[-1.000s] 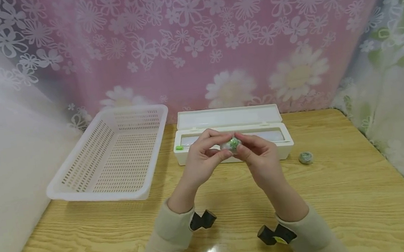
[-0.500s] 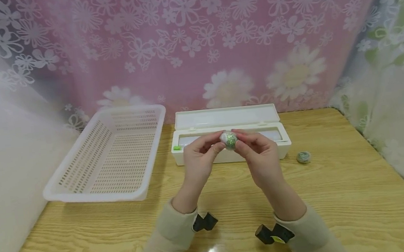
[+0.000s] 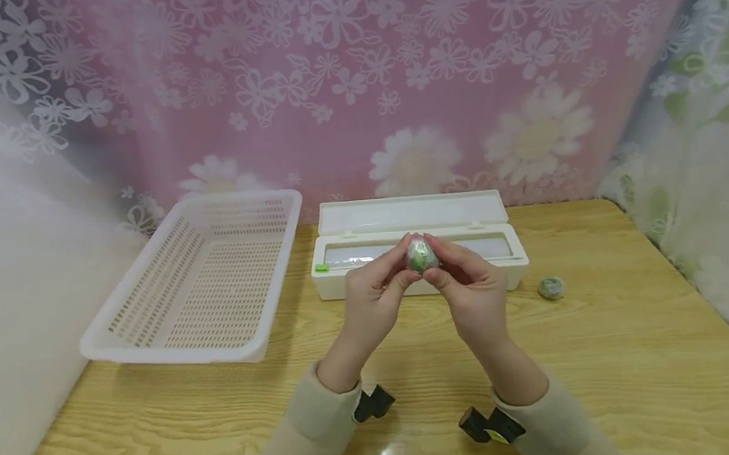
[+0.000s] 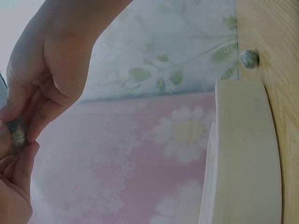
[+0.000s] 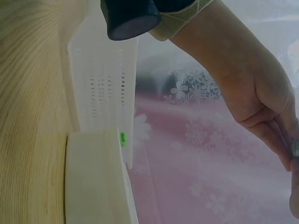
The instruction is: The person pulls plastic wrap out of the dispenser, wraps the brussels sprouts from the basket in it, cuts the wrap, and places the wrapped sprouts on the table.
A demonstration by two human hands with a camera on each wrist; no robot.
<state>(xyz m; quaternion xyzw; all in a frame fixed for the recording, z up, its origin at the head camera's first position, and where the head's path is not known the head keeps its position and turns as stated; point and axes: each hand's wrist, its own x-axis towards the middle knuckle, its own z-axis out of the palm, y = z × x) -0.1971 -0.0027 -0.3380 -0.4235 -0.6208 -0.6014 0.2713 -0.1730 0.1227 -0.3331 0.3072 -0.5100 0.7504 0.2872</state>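
A small round ball [image 3: 421, 254], green and wrapped in shiny clear film, is held up between both hands in the head view. My left hand [image 3: 371, 296] pinches its left side with thumb and fingertips. From the right, my right hand [image 3: 475, 294] pinches it the same way. Part of the ball [image 4: 17, 135] shows between the fingers in the left wrist view. Behind the hands stands a long white box [image 3: 337, 285] with its lid [image 3: 412, 212] raised. A second wrapped ball [image 3: 551, 288], greyish green, lies on the table to the right of the box.
A white perforated plastic basket [image 3: 264, 345] stands at the left of the wooden table [image 3: 646, 347]. On the box's left end sits a small green slider [image 3: 322, 267]. A pink flowered curtain [image 3: 329, 135] hangs behind, with pale curtains at both sides.
The ball has been turned between the fingertips, and both hands have shifted slightly. Its film looks smoother around it now. The basket, box and second ball have stayed put.
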